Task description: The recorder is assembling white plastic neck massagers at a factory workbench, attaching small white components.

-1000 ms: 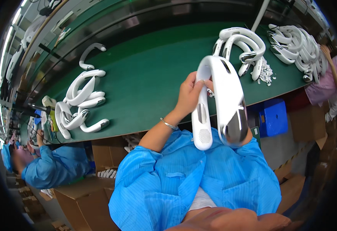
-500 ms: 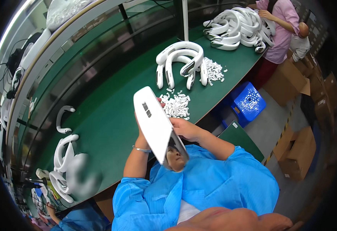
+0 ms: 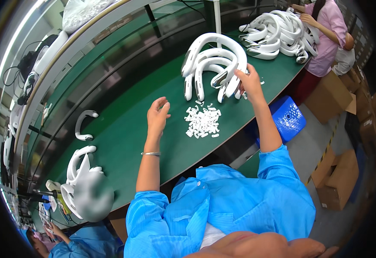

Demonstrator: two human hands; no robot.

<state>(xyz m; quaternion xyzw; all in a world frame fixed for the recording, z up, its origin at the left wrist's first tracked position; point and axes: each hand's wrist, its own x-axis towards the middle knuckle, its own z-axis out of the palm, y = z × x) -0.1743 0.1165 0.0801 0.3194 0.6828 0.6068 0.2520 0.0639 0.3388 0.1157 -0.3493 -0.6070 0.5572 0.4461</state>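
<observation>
My right hand [image 3: 251, 82] grips one leg of a white U-shaped neck fan [image 3: 238, 53], thumb toward its end; the fingers behind are partly hidden. That fan leans over a small group of similar neck fans [image 3: 205, 64] with glossy dark end panels. My left hand [image 3: 157, 116] is raised over the green table, empty, its fingers slightly curled and apart. Between my two arms lies a pile of small white plastic parts [image 3: 203, 121]. More such small parts show partly behind my right hand.
A large heap of neck fans [image 3: 278, 34] is at the far right, beside a person in pink [image 3: 328, 26]. More fans [image 3: 74, 167] lie at left, near a blurred patch. A blue plastic stool [image 3: 289, 118] and cardboard boxes [image 3: 336, 180] stand right of the green table [image 3: 127, 142].
The neck fan held before my chest has gone forward onto the group on the table. My left hand has let go of it and moved apart; my right arm has stretched out.
</observation>
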